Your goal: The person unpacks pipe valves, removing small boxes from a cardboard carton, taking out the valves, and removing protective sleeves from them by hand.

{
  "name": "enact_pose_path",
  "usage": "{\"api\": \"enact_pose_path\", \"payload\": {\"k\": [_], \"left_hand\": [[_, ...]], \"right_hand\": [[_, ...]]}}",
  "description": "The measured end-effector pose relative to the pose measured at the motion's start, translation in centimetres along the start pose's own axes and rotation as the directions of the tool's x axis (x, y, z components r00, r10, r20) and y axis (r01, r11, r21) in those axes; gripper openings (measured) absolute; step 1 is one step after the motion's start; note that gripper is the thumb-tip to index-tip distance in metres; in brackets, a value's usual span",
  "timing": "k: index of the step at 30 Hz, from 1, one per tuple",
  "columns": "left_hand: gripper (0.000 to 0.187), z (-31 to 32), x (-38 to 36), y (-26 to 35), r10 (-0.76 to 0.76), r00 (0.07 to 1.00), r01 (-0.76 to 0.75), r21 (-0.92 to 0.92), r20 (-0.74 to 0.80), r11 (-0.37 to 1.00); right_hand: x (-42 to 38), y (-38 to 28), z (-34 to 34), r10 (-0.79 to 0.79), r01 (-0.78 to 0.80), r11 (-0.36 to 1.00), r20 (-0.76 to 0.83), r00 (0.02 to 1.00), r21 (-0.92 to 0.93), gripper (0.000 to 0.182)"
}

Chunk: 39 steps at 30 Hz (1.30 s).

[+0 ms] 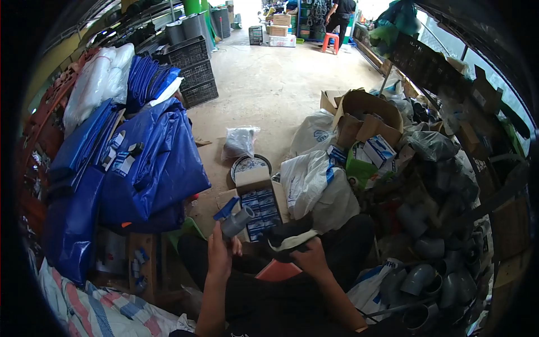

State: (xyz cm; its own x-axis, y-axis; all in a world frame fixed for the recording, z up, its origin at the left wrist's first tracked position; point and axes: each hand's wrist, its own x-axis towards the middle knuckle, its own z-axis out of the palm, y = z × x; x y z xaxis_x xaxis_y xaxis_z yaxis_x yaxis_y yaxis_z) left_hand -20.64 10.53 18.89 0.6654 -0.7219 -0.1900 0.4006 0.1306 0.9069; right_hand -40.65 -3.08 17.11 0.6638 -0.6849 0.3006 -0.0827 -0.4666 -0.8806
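Note:
My left hand (220,251) is closed around a grey plastic ball valve (238,222) with a blue lever handle, its open pipe end pointing up and to the right. In my right hand (313,260) is a dark cloth (291,231) with a whitish edge, gripped at its right end. Between and beyond the hands stands an open cardboard box (251,177) filled with rows of small blue-and-white boxes (261,209). The valve overlaps the near left part of this box in view. A reddish flat surface (278,271) shows between my legs.
Folded blue tarpaulins (163,163) are piled at the left, with black crates (197,73) behind. White sacks (306,177), a large carton (368,109) and grey pipe elbows (420,278) crowd the right. A plastic bag (240,141) lies ahead. A person (339,19) stands far off near a red stool (330,42).

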Motion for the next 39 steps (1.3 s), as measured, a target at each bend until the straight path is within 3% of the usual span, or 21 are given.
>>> {"api": "enact_pose_path", "payload": {"k": [4, 5, 8, 9, 11, 13, 16, 20, 21, 23, 24, 25, 28, 30, 32, 35, 38, 39], "left_hand": [[0.05, 1.3, -0.2, -1.5, -0.085, 0.996, 0.087, -0.075, 0.025, 0.993], [0.05, 0.9, -0.3, -1.7, -0.158, 0.981, 0.176, -0.165, 0.114, 0.971], [0.052, 5.3, -1.2, -1.7, -0.187, 0.966, 0.12, -0.33, -0.179, 0.936], [0.054, 4.0, -1.0, -3.4, -0.132, 0.99, 0.138, -0.375, 0.042, 0.917], [0.052, 4.9, -1.0, -2.8, -0.183, 0.974, 0.225, -0.444, 0.136, 0.867], [0.05, 5.1, -1.4, -3.9, -0.194, 0.968, 0.249, -0.526, 0.159, 0.813], [0.046, 3.0, -0.9, -9.0, -0.083, 0.988, 0.143, -0.559, 0.13, 0.817], [0.045, 2.4, 1.7, -13.8, 0.011, 0.976, 0.116, -0.557, 0.22, 0.822], [0.044, 1.9, 1.8, -13.9, 0.036, 0.958, 0.148, -0.6, 0.283, 0.786], [0.043, 1.5, 0.4, -11.0, 0.105, 0.904, 0.253, -0.716, 0.415, 0.651], [0.041, 2.3, -0.5, -8.6, 0.036, 0.916, 0.302, -0.744, 0.401, 0.595], [0.039, 3.1, -1.5, -6.2, -0.034, 0.923, 0.342, -0.774, 0.384, 0.533], [0.041, 3.8, -1.3, -5.3, -0.104, 0.948, 0.314, -0.827, 0.301, 0.466], [0.04, 3.3, -0.1, -5.0, 0.073, 0.896, 0.356, -0.806, 0.439, 0.474], [0.038, 3.6, -0.4, -3.6, -0.096, 0.957, 0.27, -0.717, 0.274, 0.642], [0.044, 4.4, -0.5, -2.9, -0.16, 0.976, 0.217, -0.598, 0.147, 0.772], [0.051, 4.7, -0.8, -3.5, -0.136, 0.953, 0.224, -0.33, 0.27, 0.917], [0.054, 5.2, -1.0, -3.3, -0.164, 0.965, 0.212, -0.236, 0.205, 0.948]], "right_hand": [[0.8, -0.8, 1.5, -0.099, 0.089, 0.993, 0.151, 0.984, 0.072, 0.037], [1.1, -1.1, 1.9, -0.071, 0.053, 0.992, 0.166, 0.984, 0.113, 0.043], [2.2, -3.9, 2.0, -0.174, 0.15, 0.96, 0.084, 0.981, 0.237, 0.038], [2.4, -4.3, 2.4, -0.241, 0.215, 0.926, 0.048, 0.969, 0.31, 0.039], [3.3, -5.5, 2.4, -0.314, 0.308, 0.948, 0.078, 0.946, 0.075, 0.04], [3.8, -5.9, 3.6, -0.316, 0.337, 0.934, 0.168, 0.934, -0.118, 0.038], [4.3, -6.7, 5.4, -0.379, 0.447, 0.857, 0.273, 0.884, -0.257, 0.034], [4.9, -8.6, 6.0, -0.398, 0.525, 0.828, 0.455, 0.797, -0.196, 0.037], [5.3, -8.8, 5.7, -0.455, 0.57, 0.816, 0.5, 0.737, -0.098, 0.038], [5.4, -8.3, 5.6, -0.495, 0.544, 0.838, 0.489, 0.718, 0.05, 0.037], [5.3, -8.0, 5.6, -0.509, 0.523, 0.844, 0.481, 0.714, 0.116, 0.037], [5.2, -7.6, 5.9, -0.536, 0.566, 0.823, 0.393, 0.747, 0.045, 0.035], [4.3, -7.3, 5.9, -0.364, 0.365, 0.931, 0.041, 0.93, -0.004, 0.03], [3.8, -6.6, 5.1, -0.183, 0.184, 0.983, -0.079, 0.98, 0.012, 0.024], [3.4, -6.2, 4.6, 0.115, -0.11, 0.975, -0.016, 0.993, 0.191, 0.024], [3.3, -4.8, 3.5, 0.38, -0.429, 0.856, 0.21, 0.901, 0.289, 0.027], [2.9, -3.1, 3.9, 0.252, -0.385, 0.739, 0.303, 0.919, 0.553, 0.03], [2.8, -2.5, 4.1, 0.235, -0.367, 0.72, 0.29, 0.928, 0.59, 0.035]]}}
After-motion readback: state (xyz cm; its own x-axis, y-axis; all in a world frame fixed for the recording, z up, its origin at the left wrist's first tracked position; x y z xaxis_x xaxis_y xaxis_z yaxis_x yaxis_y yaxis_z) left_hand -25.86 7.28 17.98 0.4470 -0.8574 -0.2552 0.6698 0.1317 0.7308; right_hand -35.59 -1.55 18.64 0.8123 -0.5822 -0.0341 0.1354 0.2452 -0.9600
